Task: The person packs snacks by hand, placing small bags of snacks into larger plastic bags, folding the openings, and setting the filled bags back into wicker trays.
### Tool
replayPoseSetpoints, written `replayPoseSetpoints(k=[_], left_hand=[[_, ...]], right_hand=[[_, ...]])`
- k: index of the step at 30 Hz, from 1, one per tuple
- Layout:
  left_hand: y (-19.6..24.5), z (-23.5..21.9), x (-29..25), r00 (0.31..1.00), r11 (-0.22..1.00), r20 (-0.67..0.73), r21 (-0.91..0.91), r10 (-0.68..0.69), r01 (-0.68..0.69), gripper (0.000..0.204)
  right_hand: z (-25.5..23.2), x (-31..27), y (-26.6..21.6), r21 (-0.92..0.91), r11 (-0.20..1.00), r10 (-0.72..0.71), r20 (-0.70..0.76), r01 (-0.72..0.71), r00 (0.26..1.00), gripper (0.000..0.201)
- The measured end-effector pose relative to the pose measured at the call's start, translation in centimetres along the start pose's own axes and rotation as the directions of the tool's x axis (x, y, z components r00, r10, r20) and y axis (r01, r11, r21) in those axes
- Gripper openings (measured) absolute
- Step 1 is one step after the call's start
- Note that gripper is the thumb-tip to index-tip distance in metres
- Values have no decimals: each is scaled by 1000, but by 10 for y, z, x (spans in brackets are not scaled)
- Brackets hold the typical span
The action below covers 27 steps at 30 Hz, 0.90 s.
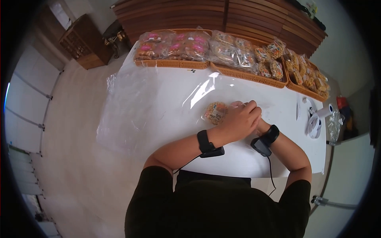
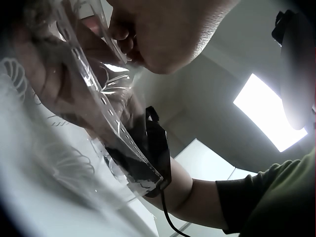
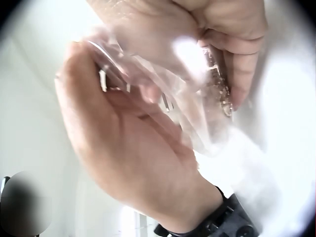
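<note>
My left hand (image 1: 237,125) and right hand (image 1: 262,126) meet over the white table, the left covering most of the right in the head view. Between them is a clear plastic bag (image 2: 111,111) with a dotted seam along its edge. Both hands grip this bag with curled fingers; the right shows through the plastic in the left wrist view. Just left of my left hand, a round, grainy snack cake (image 1: 215,113) with orange bits and a label appears in clear wrapping. In the right wrist view, creased film (image 3: 190,108) runs between the hands, and the fingertips are partly hidden.
Wicker baskets (image 1: 174,64) of wrapped cakes line the table's back edge, some packs with pink labels. Large clear plastic sheeting (image 1: 127,107) lies at the left. White rolls (image 1: 314,126) stand at the right edge, beside a thin blade-like item (image 1: 297,110).
</note>
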<state>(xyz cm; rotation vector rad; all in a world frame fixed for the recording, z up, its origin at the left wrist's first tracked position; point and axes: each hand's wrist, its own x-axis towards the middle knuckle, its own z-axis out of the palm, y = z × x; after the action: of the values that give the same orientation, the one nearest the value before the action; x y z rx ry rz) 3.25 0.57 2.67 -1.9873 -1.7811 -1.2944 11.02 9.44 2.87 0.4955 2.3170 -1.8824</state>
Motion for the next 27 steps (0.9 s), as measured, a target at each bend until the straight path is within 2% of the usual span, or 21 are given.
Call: replayPoseSetpoints(k=[2, 3, 4, 6, 9, 17, 20, 21, 22, 23, 25, 26, 27], left_hand=[[-2, -1, 0, 1000, 1000, -17, 27, 12, -12, 12], [-9, 6, -2, 996, 997, -62, 53, 59, -56, 13], [-14, 5, -4, 993, 997, -118, 78, 23, -14, 13], [-15, 11, -7, 1000, 990, -7, 142, 28, -27, 13], [-19, 17, -7, 999, 991, -36, 132, 31, -26, 14], [-20, 19, -10, 999, 995, 20, 95, 25, -26, 16], [-19, 19, -12, 1000, 998, 6, 58, 29, -30, 15], [-20, 17, -12, 999, 995, 25, 95, 21, -24, 15], [-19, 17, -10, 999, 992, 41, 126, 24, -29, 14], [-16, 18, -7, 1000, 971, 23, 240, 2, -7, 11], [-18, 11, -6, 999, 998, 16, 53, -40, 39, 8], [-17, 7, -4, 1000, 1000, 18, 27, 0, 0, 8], [-14, 1, -2, 999, 999, 23, 0, -43, 43, 7]], right_hand=[[14, 12, -7, -51, 999, -11, 81, 15, 997, 25], [20, 16, -9, -77, 997, -12, 125, 22, 992, 25], [19, 21, -9, -126, 992, -5, 194, 30, 981, 25], [20, 26, -8, -166, 985, 2, 272, 45, 962, 25], [20, 27, -5, -195, 979, 16, 353, 57, 936, 25], [12, 38, -6, -176, 979, -7, 476, 104, 879, 25], [8, 34, -3, -153, 980, -34, 488, 124, 872, 25], [6, 30, 0, -148, 981, -44, 474, 128, 879, 25], [54, 60, -15, -147, 980, -51, 450, 131, 892, 25], [-3, 30, 6, -151, 980, -56, 418, 131, 907, 25], [-34, 22, 17, -166, 978, -63, 352, 128, 934, 25], [-49, 17, 21, -175, 976, -65, 325, 128, 943, 25], [-66, 12, 24, -186, 974, -66, 306, 128, 950, 25]])
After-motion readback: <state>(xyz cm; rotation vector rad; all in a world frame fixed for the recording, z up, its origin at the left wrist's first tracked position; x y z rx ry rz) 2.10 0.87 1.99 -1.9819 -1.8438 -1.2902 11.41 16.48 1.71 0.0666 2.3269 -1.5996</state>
